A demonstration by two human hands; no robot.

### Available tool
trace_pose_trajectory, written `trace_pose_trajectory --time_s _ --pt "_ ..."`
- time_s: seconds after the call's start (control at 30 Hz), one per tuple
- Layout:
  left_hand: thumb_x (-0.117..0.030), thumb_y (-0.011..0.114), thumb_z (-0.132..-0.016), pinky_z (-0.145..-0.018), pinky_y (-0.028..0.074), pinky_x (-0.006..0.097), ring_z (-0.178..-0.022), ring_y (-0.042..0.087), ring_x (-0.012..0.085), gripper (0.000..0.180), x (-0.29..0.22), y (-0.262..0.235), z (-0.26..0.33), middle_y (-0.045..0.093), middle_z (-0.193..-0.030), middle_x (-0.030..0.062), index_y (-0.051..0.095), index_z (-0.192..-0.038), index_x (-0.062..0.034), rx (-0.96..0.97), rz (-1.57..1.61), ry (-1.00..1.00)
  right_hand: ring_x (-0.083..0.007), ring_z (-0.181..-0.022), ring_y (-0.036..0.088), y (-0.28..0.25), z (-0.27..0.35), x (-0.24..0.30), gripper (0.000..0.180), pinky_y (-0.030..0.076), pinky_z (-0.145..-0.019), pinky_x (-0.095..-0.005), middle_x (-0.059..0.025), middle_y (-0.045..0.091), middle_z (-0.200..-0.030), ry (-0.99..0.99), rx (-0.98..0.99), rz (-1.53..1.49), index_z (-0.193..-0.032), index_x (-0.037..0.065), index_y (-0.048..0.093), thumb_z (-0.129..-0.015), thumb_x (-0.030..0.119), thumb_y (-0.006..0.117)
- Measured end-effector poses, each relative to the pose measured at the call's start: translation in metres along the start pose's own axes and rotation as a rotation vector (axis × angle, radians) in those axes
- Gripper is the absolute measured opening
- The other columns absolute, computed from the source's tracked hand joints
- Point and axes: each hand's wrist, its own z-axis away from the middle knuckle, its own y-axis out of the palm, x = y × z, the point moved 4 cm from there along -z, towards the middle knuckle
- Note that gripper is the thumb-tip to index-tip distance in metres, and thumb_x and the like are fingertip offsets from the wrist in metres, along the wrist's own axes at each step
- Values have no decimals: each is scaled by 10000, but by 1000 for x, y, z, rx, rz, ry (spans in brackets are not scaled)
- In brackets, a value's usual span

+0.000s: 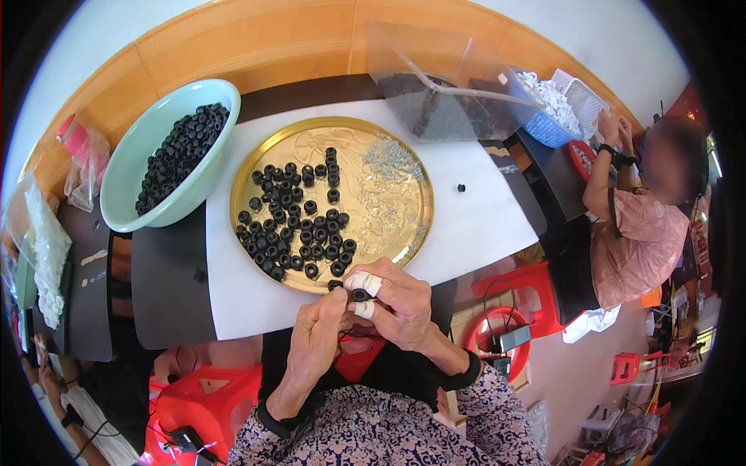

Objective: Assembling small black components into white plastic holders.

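Both hands meet over the near rim of a round gold tray (242,167). My right hand (404,307), with white tape around its thumb and finger, pinches a small black bead-like part (360,295) with a hole in it. My left hand (315,330) is closed in a pinch beside it, its fingertips at another black part (335,286). Many similar black parts (299,237) lie on the tray's left half, some in a short row. Small silvery pieces (392,159) are heaped at its far right and scattered below.
The tray sits on a white sheet (474,233). A pale green basin (116,186) of black parts stands left, a clear plastic bin (443,116) behind right. One black part (461,188) lies alone. Right, a person (637,225) works near a blue basket (553,132). Red stools (210,404) stand below.
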Motion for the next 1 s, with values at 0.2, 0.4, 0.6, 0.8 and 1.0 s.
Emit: trace_pose_trajectory --time_s 0.2,0.4,0.6,0.8,1.0 --pt "-369 364 -984 -669 555 298 -918 608 162 456 -13 -3 8 655 -979 135 559 -1089 29 16 -48 70 -82 -775 583 -77 -70 -22 276 484 -702 -243 -24 633 -836 209 -177 414 -1101 8 617 -826 12 592" --pt "-325 392 -982 -722 524 261 -865 621 136 401 -14 -5 0 664 -936 113 585 -1035 23 49 -86 134 -19 -574 421 -184 -158 -98 244 334 -494 -187 43 540 -682 375 -438 225 -1058 9 647 -829 94 645" --pt "-219 403 -989 -798 497 260 -863 622 136 309 -5 -16 -2 662 -907 101 584 -1017 29 105 -50 155 -33 -562 447 -164 -167 -107 230 359 -498 -195 23 556 -681 410 -416 193 -1048 -7 638 -840 90 629" --pt "-171 395 -986 -794 504 277 -855 628 134 292 -5 -14 -2 666 -896 111 581 -989 54 130 -70 184 -50 -662 525 -50 -154 -85 195 438 -618 -204 -10 624 -764 324 56 203 -991 30 669 -801 47 631" --pt "-159 400 -986 -796 498 264 -870 630 137 272 -5 -14 2 667 -919 107 571 -1029 48 148 -65 118 -255 -729 594 37 -156 -83 201 465 -673 -362 -121 623 -785 -140 568 533 -892 39 639 -695 73 663"
